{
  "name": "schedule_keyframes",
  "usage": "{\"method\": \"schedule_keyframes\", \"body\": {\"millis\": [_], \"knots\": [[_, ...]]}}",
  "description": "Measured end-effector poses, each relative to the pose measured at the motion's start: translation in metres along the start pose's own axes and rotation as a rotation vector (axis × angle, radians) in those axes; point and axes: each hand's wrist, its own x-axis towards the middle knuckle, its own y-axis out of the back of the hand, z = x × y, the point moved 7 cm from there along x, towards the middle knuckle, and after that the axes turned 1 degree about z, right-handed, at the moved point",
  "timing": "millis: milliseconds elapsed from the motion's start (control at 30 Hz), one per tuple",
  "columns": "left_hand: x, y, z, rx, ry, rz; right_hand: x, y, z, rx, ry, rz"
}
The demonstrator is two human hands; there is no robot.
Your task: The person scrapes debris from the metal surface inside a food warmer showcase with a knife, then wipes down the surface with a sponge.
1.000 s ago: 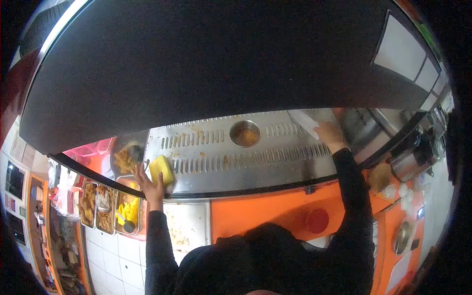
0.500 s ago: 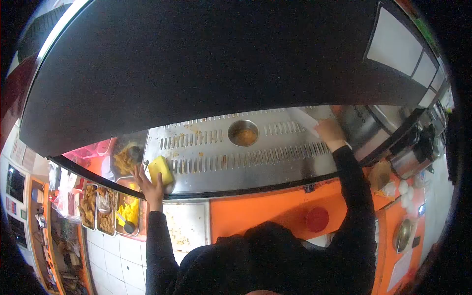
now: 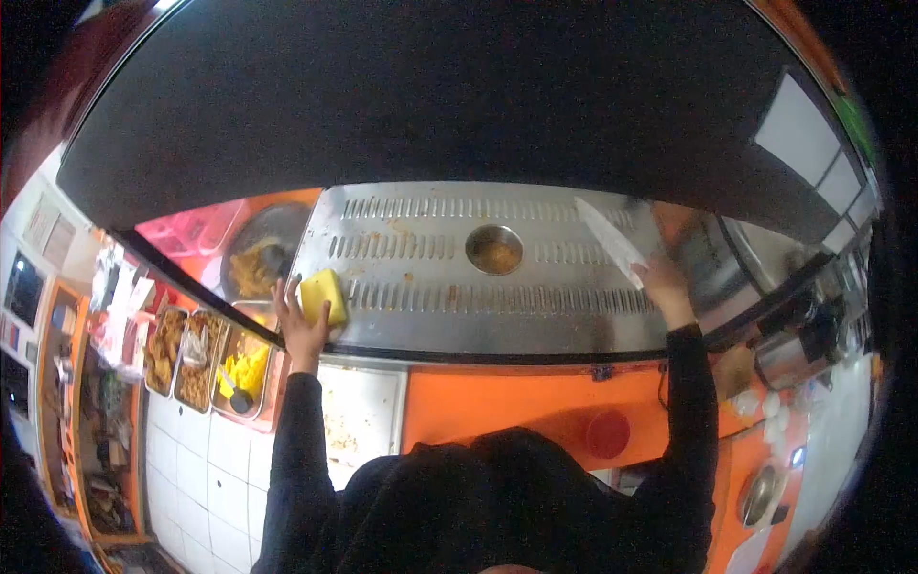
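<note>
My left hand (image 3: 304, 330) is at the front left corner of a slotted metal tray (image 3: 459, 330), fingers spread. A yellow sponge (image 3: 321, 297) lies on that corner, between its thumb and fingers; the thumb crosses the sponge's edge. Towards the right side, my right hand (image 3: 664, 287) is closed on the near end of a long, flat, white tapered thing (image 3: 610, 241), whose kind I cannot make out. Its narrow tip points away over the slots. Sunk in the tray's middle is a round metal cup (image 3: 493, 251) with brownish residue. Crumbs dot the tray.
A dark panel (image 3: 430, 105) overhangs the far side. Left stand food trays (image 3: 201, 364) and a pan (image 3: 263, 225). The orange counter (image 3: 478, 402) bears a red round lid (image 3: 607, 434) and a crumb-strewn white tray (image 3: 382, 402). A metal pot (image 3: 798, 349) is at right.
The view has shifted and turned, showing more of the tray's far side. My right hand has come slightly nearer to me with the white thing. My left hand stays by the sponge.
</note>
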Motion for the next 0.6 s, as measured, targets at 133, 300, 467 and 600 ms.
{"method": "schedule_keyframes", "body": {"millis": [133, 300, 467, 600], "knots": [[-0.001, 0.001, 0.004, 0.000, 0.013, -0.022, -0.023, -0.019, -0.067, 0.382, -0.062, -0.425], [-0.002, 0.003, 0.003, -0.029, 0.005, -0.004, -0.038, -0.022, -0.170, 0.342, 0.097, -0.559], [-0.004, 0.002, -0.001, -0.043, 0.005, 0.022, 0.006, -0.055, -0.222, 0.142, 0.322, -0.272], [-0.001, 0.003, -0.001, -0.061, 0.004, 0.026, 0.037, -0.050, -0.257, 0.047, 0.326, -0.121]]}}
